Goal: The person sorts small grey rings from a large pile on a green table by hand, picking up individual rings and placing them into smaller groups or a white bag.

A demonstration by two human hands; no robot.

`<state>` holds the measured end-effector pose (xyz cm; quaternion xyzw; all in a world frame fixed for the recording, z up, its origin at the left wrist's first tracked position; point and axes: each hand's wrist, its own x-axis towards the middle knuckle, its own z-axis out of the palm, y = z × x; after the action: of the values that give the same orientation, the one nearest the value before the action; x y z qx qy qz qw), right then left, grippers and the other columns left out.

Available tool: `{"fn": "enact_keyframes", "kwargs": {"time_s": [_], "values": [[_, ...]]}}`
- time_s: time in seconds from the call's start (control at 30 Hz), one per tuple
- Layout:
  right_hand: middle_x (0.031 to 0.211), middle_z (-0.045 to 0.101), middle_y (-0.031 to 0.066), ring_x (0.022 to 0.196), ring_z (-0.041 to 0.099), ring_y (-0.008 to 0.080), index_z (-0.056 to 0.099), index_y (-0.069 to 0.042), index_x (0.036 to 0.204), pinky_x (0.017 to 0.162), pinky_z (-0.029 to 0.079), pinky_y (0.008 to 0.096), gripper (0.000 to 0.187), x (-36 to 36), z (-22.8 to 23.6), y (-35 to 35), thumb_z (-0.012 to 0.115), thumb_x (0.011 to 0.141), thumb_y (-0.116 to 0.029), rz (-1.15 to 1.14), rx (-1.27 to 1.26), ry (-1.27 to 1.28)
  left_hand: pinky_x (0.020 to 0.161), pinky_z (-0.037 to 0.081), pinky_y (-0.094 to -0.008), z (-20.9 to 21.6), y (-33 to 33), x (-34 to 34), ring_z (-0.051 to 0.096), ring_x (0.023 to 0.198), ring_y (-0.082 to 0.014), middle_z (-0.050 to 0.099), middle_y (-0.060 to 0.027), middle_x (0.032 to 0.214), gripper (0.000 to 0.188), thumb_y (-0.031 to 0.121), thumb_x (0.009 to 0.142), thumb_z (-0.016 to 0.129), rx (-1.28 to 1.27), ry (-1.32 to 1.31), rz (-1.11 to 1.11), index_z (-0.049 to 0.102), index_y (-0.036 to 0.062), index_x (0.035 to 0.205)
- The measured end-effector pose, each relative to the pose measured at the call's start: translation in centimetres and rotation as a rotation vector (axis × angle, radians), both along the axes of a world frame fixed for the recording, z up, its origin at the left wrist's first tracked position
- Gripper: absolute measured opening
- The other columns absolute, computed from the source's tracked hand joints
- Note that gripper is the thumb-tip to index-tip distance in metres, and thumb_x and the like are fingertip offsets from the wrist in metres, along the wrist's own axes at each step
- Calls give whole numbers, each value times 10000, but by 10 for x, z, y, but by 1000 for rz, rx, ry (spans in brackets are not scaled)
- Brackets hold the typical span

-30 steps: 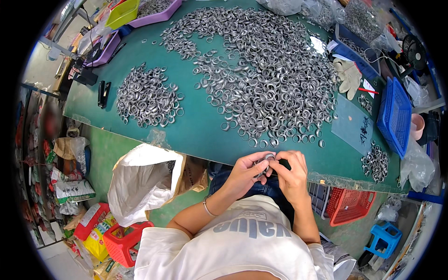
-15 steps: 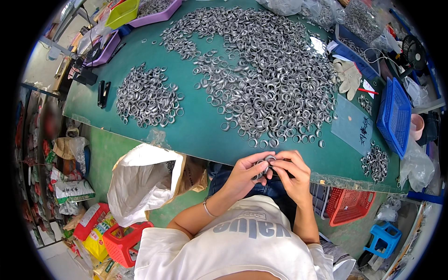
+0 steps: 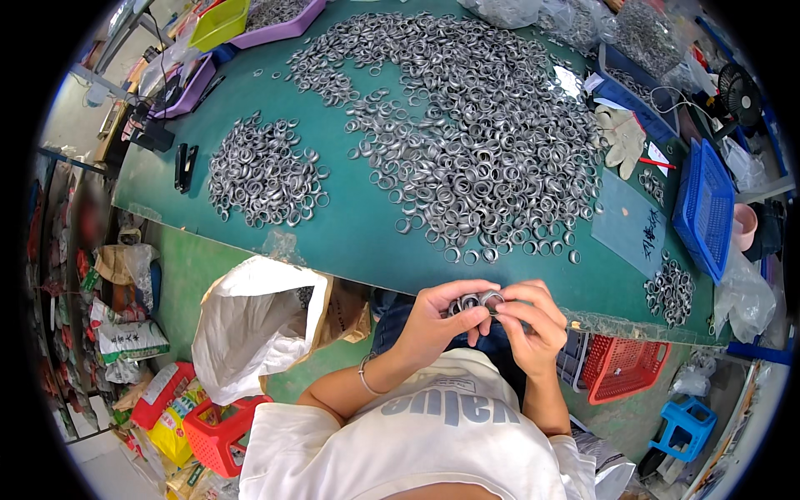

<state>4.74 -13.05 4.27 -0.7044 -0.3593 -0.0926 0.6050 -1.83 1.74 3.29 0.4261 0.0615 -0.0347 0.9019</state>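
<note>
Several grey metal rings sit in a row in my left hand, whose fingers are curled round them. The thumb and fingertips of my right hand pinch a ring at the right end of that row. Both hands are close together just off the near edge of the green table, in front of my body. Beyond them a large heap of similar rings spreads over the table. A smaller heap of rings lies to its left, and a little pile of rings is at the near right.
An open white-lined sack stands below the table edge at left, near a red stool. A blue basket, a glove and a small fan are at right. A black stapler lies at left.
Both hands have shifted slightly right and a little lower. The rings in my left hand have turned, and more of the row now shows between the hands.
</note>
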Motion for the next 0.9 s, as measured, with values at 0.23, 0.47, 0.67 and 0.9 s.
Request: {"fn": "enact_keyframes", "kwargs": {"time_s": [0.23, 0.47, 0.67, 0.9], "values": [[863, 641, 117, 731, 587, 255, 668, -8, 835, 642, 454, 331, 191, -2, 7, 0, 710, 656, 43, -4, 20, -42, 546, 495, -222, 10, 0, -1, 571, 685, -104, 613, -82, 876, 279, 19, 877, 556, 22, -2, -19, 578, -23, 1152], [894, 637, 78, 796, 586, 248, 684, -22, 877, 679, 444, 347, 281, -5, 4, 1, 688, 598, 11, -107, -237, -290, 563, 495, -220, 9, -2, 0, 567, 743, -93, 603, -63, 908, 269, 112, 940, 499, 77, 95, 13, 567, -9, 1171], [895, 634, 98, 821, 592, 266, 663, -3, 881, 708, 450, 371, 251, -4, 4, 6, 645, 635, 41, 25, -295, -210, 551, 467, -213, -3, -3, 3, 546, 733, -80, 582, -30, 888, 285, 222, 966, 472, -113, 273, -5, 583, 15, 1127], [852, 584, 99, 806, 536, 277, 640, -2, 902, 723, 431, 366, 195, 27, -37, 15, 683, 712, 4, -257, -399, -14, 467, 392, -206, -23, 0, 4, 544, 674, -127, 578, -42, 819, 195, 226, 927, 543, -310, 401, 12, 611, 52, 981]]}}
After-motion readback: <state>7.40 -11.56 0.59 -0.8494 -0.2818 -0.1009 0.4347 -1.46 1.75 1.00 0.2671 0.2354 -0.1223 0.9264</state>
